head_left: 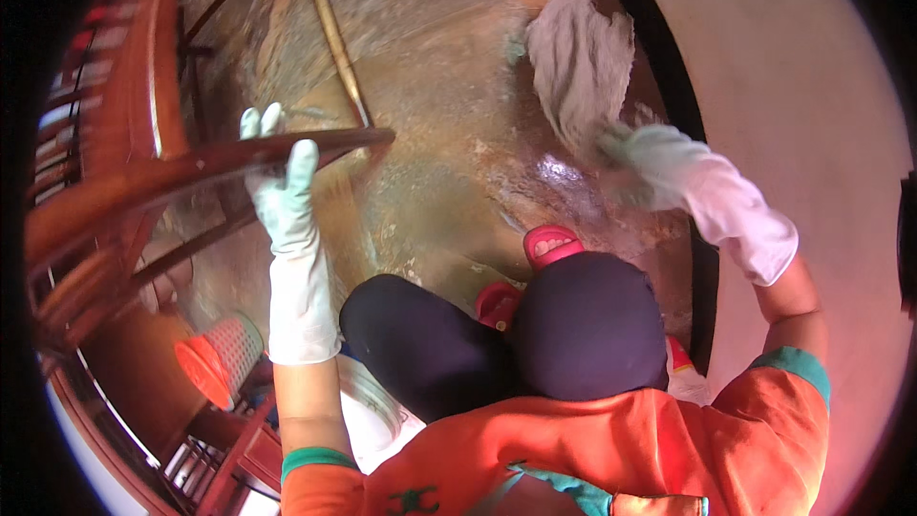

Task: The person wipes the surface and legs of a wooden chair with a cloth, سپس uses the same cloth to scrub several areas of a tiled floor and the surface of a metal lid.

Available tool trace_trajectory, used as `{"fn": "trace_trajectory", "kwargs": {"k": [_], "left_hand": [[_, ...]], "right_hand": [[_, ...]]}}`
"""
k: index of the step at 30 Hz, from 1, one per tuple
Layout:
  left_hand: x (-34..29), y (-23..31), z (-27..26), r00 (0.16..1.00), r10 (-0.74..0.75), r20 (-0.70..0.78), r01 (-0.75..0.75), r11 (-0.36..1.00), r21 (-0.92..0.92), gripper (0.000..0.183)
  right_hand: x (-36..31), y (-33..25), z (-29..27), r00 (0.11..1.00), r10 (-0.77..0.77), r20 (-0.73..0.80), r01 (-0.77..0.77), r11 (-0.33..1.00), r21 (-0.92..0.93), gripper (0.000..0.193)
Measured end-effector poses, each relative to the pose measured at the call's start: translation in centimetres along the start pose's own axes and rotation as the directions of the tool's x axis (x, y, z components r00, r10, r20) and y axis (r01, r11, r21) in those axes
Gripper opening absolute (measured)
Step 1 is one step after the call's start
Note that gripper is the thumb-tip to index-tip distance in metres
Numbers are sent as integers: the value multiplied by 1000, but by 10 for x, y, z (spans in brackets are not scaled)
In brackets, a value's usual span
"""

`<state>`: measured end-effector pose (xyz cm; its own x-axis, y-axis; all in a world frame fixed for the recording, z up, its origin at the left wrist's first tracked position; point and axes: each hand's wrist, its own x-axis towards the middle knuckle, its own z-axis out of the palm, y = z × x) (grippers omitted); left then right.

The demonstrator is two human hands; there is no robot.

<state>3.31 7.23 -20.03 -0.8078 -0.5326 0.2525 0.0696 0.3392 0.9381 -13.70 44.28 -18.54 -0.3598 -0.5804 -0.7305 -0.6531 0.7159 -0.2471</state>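
Note:
My left hand, in a white rubber glove, grips a dark reddish-brown wooden bar of a chair-like piece of furniture. Its thumb lies on one side of the bar, and fingertips show past the other. To the right, my gloved right hand is closed on the lower end of a grey cloth. The cloth hangs or spreads away from the hand over the brown, shiny floor; whether it touches the floor I cannot tell. Motion smears the right fingers.
A pale wall with a black strip along its base bounds the right side. Slatted wooden furniture crowds the left. An orange and grey perforated basket sits at lower left. My bent knees and red shoes are below.

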Motion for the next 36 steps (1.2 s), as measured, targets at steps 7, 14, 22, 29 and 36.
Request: {"fn": "trace_trajectory", "kwargs": {"k": [7, 14, 22, 29, 36], "left_hand": [[20, -22, 18, 992, -4, -129, -17, 986, -164, 25], [27, -38, 3, 991, -74, -111, 50, 977, -207, 21], [23, -23, 21, 985, -131, -113, 109, 978, -176, 16], [28, -37, -3, 994, -102, -44, 91, 977, -192, 17], [24, -18, 26, 986, -110, -125, 89, 983, -163, 18]], "right_hand": [[55, 80, 85, 763, 308, -568, -198, 948, 248, 89], [172, 15, 165, 748, 445, -492, -327, 893, 311, 78], [171, 48, 196, 672, 403, -621, -279, 915, 292, 61], [28, 46, 290, 475, 839, -266, -655, 539, 530, 65], [-25, 59, 457, -242, 943, 230, -288, -296, 910, 77]]}}
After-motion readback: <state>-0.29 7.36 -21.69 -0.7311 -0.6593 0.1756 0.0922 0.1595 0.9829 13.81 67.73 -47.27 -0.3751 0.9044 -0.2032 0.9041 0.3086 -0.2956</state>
